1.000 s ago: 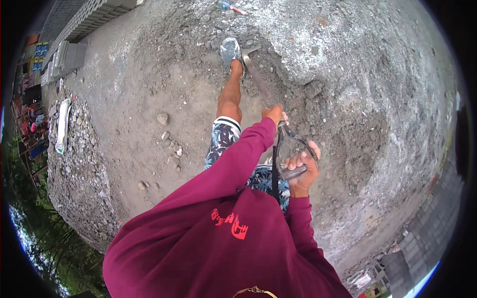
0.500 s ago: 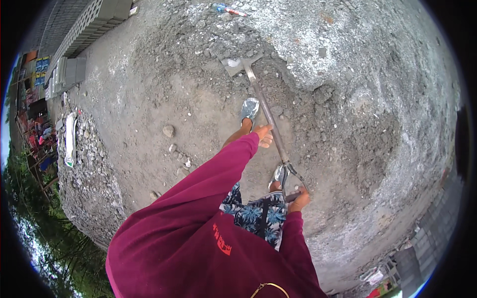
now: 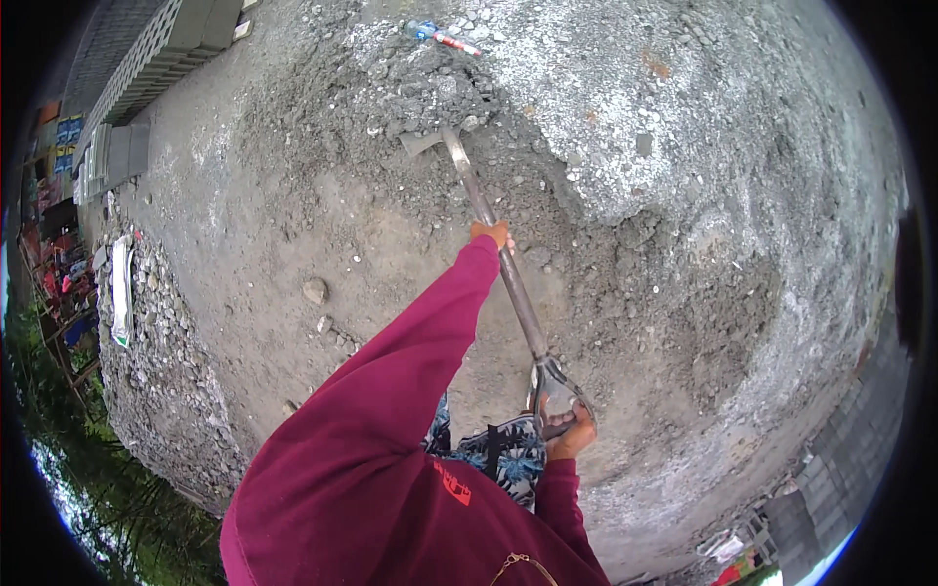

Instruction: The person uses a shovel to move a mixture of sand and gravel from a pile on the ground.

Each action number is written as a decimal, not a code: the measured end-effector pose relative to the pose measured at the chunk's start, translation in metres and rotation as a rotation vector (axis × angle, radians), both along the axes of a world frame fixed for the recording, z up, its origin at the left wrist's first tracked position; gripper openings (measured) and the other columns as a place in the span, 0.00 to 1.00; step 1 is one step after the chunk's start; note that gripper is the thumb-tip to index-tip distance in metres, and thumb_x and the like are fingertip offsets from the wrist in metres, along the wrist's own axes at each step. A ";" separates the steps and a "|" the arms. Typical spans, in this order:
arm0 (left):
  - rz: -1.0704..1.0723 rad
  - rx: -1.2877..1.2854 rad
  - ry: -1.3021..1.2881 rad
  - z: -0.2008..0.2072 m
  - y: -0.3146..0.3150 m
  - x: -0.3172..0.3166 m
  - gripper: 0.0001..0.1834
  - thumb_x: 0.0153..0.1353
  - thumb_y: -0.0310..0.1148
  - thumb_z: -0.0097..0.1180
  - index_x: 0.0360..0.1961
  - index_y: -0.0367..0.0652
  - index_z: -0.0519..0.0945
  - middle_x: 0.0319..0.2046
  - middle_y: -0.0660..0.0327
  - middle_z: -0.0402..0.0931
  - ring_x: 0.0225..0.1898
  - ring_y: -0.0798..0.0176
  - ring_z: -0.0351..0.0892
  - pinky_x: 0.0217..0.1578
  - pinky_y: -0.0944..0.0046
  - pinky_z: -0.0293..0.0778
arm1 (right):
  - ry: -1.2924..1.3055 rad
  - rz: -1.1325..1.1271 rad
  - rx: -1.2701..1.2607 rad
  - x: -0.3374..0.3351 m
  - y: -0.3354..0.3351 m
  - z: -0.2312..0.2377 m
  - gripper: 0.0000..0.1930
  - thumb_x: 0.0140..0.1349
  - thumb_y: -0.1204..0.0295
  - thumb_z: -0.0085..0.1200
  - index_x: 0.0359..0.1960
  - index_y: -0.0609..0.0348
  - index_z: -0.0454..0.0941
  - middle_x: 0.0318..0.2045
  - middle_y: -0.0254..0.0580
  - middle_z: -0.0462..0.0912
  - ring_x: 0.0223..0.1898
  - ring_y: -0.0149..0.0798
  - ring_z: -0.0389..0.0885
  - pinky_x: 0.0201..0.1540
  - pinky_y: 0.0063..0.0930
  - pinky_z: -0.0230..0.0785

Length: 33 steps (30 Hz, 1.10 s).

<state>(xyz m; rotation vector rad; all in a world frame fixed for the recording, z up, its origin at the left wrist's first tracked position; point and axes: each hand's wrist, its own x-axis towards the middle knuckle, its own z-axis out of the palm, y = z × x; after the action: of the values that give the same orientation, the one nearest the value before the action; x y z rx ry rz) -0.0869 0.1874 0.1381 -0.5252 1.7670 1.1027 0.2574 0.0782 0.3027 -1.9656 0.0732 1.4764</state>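
Observation:
A shovel with a long shaft and a D-shaped handle slants from near my waist out toward the grey gravel mix. My left hand is wrapped round the upper part of its shaft, not far behind the blade. At the near end, my right hand grips the crossbar of the handle, close to my patterned shorts. Grey gravel lies heaped over most of the blade, so only its left corner and socket show. Both arms wear maroon sleeves.
Whitish gravel spreads at the far right. A plastic bottle lies beyond the blade. Stacked grey blocks stand far left, near a white sack on a stone pile. A loose stone lies left of my arm.
My left hand has closed round the shaft and moved forward. The shovel blade has gone into the gravel and now carries or lies under some. My right hand still holds the handle.

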 end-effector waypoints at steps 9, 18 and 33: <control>0.091 0.001 0.237 0.087 -0.058 -0.038 0.15 0.55 0.31 0.54 0.36 0.27 0.70 0.20 0.51 0.75 0.17 0.56 0.77 0.17 0.55 0.78 | 0.241 0.265 0.198 -0.014 0.004 0.086 0.07 0.49 0.76 0.57 0.29 0.58 0.72 0.15 0.33 0.66 0.12 0.31 0.64 0.13 0.25 0.60; 0.466 0.271 0.156 0.212 -0.175 0.181 0.15 0.54 0.28 0.54 0.38 0.31 0.65 0.23 0.49 0.73 0.17 0.54 0.77 0.18 0.50 0.79 | 0.269 0.580 0.424 0.219 -0.024 0.182 0.07 0.49 0.76 0.56 0.25 0.57 0.69 0.13 0.34 0.66 0.11 0.32 0.66 0.13 0.27 0.61; 1.453 0.557 -0.023 0.183 -0.661 0.542 0.06 0.50 0.32 0.52 0.22 0.47 0.68 0.16 0.64 0.64 0.20 0.63 0.65 0.26 0.60 0.68 | 0.155 2.128 0.741 0.282 -0.222 0.300 0.06 0.49 0.76 0.60 0.25 0.62 0.76 0.18 0.32 0.77 0.18 0.25 0.71 0.22 0.22 0.64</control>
<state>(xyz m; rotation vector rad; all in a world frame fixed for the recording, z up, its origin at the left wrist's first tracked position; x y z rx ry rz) 0.4554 -0.4739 0.3212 -1.5085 0.7540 2.3966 0.5396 -0.1434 0.6030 -0.7181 -2.6412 1.9776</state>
